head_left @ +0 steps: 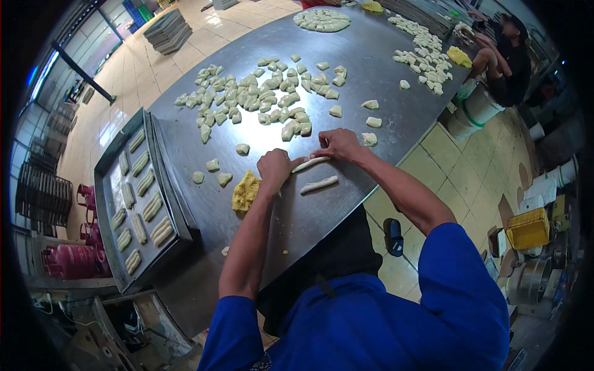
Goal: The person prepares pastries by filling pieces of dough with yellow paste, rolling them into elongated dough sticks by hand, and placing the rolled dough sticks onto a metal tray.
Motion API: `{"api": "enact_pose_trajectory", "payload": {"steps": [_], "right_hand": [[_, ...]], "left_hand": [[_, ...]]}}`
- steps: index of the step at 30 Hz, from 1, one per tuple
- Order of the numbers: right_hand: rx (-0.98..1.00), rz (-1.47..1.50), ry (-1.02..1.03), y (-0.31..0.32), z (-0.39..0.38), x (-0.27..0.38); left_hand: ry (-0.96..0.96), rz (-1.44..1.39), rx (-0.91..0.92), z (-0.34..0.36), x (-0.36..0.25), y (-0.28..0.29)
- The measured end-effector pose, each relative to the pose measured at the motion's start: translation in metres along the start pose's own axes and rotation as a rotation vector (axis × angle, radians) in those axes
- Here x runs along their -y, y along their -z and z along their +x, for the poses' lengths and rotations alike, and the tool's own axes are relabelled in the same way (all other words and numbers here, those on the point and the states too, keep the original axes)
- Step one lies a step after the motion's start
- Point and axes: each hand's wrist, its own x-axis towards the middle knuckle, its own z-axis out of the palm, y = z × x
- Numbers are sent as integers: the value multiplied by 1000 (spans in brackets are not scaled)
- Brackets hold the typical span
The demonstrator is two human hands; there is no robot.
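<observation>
A thin dough strip (310, 164) is laid out on the metal tabletop (371, 68), close to the edge nearest the blue shirt (365, 328), and it's touched at both ends by bare hands. Its left end is met by the left hand (278, 167), with the fingers curled in; its right end is met by the right hand (337, 145), which is arched over with the thumb side turned toward the dough. Whether the ends are properly pinched or just pressed down can't be told from this angle, tbh. Just below, closer to the body, a second dough strip (319, 185) is left lying by itself, touched by neither hand. A rough yellow lump (245, 191) is set right beside the left forearm, with a few loose dough bits (212, 165) dotted to its left. Further across, a big messy spread of dough pieces (253, 96) is scattered over the middle, and a round slab (322, 20) is placed near the far edge. Over at the left end a metal tray (110, 185) is parked, loaded with rows of pale strips (152, 208). Another heap of dough pieces (427, 55) is piled at the far right, with a smaller yellow lump (459, 57) beside it, and past that corner a person in dark clothes (512, 62) is seen
</observation>
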Motion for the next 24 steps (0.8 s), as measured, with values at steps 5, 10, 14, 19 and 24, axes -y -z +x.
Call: {"api": "enact_pose_trajectory", "payload": {"steps": [5, 10, 14, 19, 24], "right_hand": [[103, 375, -101, 13, -7, -17], [196, 62, -87, 5, -55, 10], [69, 1, -71, 2, -57, 6], [113, 55, -97, -2, -54, 3], [-26, 35, -23, -7, -59, -1]], "left_hand": [[106, -407, 187, -8, 15, 21], [21, -90, 240, -37, -2, 12], [-37, -43, 197, -44, -9, 4], [84, -141, 301, -40, -9, 7], [29, -27, 243, -43, -13, 2]]}}
